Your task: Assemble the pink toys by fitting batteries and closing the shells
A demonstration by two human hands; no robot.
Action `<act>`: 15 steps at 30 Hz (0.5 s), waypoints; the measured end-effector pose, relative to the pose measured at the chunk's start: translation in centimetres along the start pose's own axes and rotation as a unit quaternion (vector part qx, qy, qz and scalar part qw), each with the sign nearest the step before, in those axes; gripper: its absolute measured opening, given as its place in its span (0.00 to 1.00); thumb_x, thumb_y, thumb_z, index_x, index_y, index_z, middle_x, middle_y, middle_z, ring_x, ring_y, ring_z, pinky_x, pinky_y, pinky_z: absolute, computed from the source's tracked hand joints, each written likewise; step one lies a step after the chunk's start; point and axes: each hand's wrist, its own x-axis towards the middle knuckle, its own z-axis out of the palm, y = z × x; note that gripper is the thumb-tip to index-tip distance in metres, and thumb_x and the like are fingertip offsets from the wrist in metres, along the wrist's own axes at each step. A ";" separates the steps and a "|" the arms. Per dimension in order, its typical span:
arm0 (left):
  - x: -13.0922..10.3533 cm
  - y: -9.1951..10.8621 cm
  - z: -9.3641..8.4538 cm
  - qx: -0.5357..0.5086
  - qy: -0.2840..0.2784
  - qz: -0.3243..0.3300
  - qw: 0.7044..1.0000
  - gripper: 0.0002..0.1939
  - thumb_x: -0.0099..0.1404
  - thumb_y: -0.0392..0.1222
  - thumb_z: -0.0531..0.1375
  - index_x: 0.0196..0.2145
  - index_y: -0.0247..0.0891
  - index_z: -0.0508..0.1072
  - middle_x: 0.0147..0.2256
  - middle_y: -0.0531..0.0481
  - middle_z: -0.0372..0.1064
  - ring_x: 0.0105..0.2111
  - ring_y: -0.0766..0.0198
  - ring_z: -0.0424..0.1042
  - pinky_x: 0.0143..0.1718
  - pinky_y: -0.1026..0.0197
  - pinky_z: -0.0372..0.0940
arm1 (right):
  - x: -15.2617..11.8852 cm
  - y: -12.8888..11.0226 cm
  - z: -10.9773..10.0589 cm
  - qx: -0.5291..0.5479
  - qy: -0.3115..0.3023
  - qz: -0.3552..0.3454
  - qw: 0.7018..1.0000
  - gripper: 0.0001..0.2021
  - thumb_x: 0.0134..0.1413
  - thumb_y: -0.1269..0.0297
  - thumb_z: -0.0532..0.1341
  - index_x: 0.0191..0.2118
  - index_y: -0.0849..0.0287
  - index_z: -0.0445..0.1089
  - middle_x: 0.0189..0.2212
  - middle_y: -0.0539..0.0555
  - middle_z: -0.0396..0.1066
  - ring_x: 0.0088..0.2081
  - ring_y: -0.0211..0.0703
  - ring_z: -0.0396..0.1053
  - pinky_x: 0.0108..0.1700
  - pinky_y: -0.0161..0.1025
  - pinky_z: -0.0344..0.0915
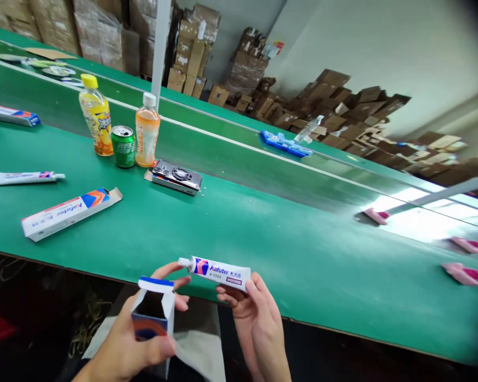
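Observation:
My left hand (131,339) is closed around a small cardboard box (153,318) whose top flaps stand open toward me; its inside looks dark. In my right hand (258,323) is a white Kafuter glue tube (221,273), gripped at its flat end between thumb and fingers. The tube's capped nozzle points left, just above the box and the left fingers. On the table to the left lie a second Kafuter box (69,212) with its end flap open and another glue tube (26,178).
A green can (123,146) stands between a yellow-capped bottle (95,116) and an orange drink bottle (147,130). Beside them a phone (177,174) rests on a box. Pink items (464,273) lie on the right; a blue item (284,143) is on the conveyor belt (223,132).

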 end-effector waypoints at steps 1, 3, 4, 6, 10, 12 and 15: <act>0.3 0.2 0.1 0.004 -0.004 -0.005 1.000 0.27 0.55 0.63 0.71 0.48 0.46 0.81 0.71 0.42 0.51 0.64 0.36 0.64 0.61 0.38 0.64 | -0.1 0.2 0.3 0.002 -0.002 0.002 1.000 0.16 0.57 0.53 0.71 0.35 0.57 0.66 0.36 0.51 0.79 0.34 0.45 0.80 0.35 0.37 0.79; 0.6 0.4 0.4 0.009 -0.017 -0.025 1.000 0.32 0.54 0.63 0.72 0.52 0.47 0.79 0.70 0.40 0.54 0.60 0.38 0.69 0.56 0.41 0.69 | -0.4 0.7 1.1 0.005 -0.012 0.008 1.000 0.15 0.58 0.53 0.70 0.36 0.56 0.67 0.37 0.52 0.80 0.34 0.45 0.80 0.34 0.37 0.79; 0.7 0.5 0.5 0.007 -0.023 -0.031 0.999 0.33 0.53 0.63 0.72 0.53 0.47 0.79 0.69 0.39 0.56 0.57 0.39 0.71 0.53 0.43 0.72 | -0.7 1.2 1.5 0.006 -0.023 0.013 1.000 0.15 0.59 0.52 0.69 0.37 0.56 0.67 0.37 0.52 0.80 0.35 0.45 0.80 0.34 0.37 0.79; 0.8 0.5 0.6 -0.013 -0.028 -0.028 0.999 0.33 0.53 0.63 0.73 0.54 0.46 0.78 0.69 0.38 0.55 0.56 0.40 0.71 0.47 0.49 0.74 | -1.6 2.6 2.2 -0.001 -0.059 0.033 0.998 0.15 0.62 0.49 0.66 0.39 0.55 0.67 0.36 0.53 0.80 0.34 0.46 0.80 0.34 0.39 0.78; 1.0 0.9 0.4 0.002 -0.023 0.040 0.999 0.27 0.59 0.55 0.72 0.54 0.50 0.77 0.69 0.42 0.55 0.60 0.45 0.68 0.52 0.50 0.72 | -4.1 6.2 2.9 -0.061 -0.052 0.072 0.994 0.18 0.65 0.44 0.61 0.45 0.55 0.69 0.41 0.56 0.80 0.41 0.49 0.80 0.43 0.44 0.78; 1.0 1.9 0.2 0.079 -0.039 0.100 0.991 0.22 0.59 0.51 0.73 0.50 0.48 0.79 0.63 0.43 0.64 0.59 0.48 0.68 0.57 0.50 0.69 | -5.1 7.5 2.8 -0.116 -0.033 0.062 0.991 0.21 0.64 0.43 0.61 0.50 0.55 0.69 0.49 0.58 0.78 0.47 0.51 0.78 0.50 0.46 0.76; 1.2 3.8 0.2 0.182 -0.090 0.185 0.962 0.16 0.60 0.47 0.72 0.45 0.44 0.79 0.53 0.43 0.72 0.58 0.51 0.69 0.59 0.53 0.67 | -5.4 8.2 2.5 -0.179 -0.065 0.041 0.981 0.22 0.65 0.40 0.58 0.47 0.55 0.70 0.44 0.57 0.78 0.45 0.50 0.77 0.46 0.46 0.77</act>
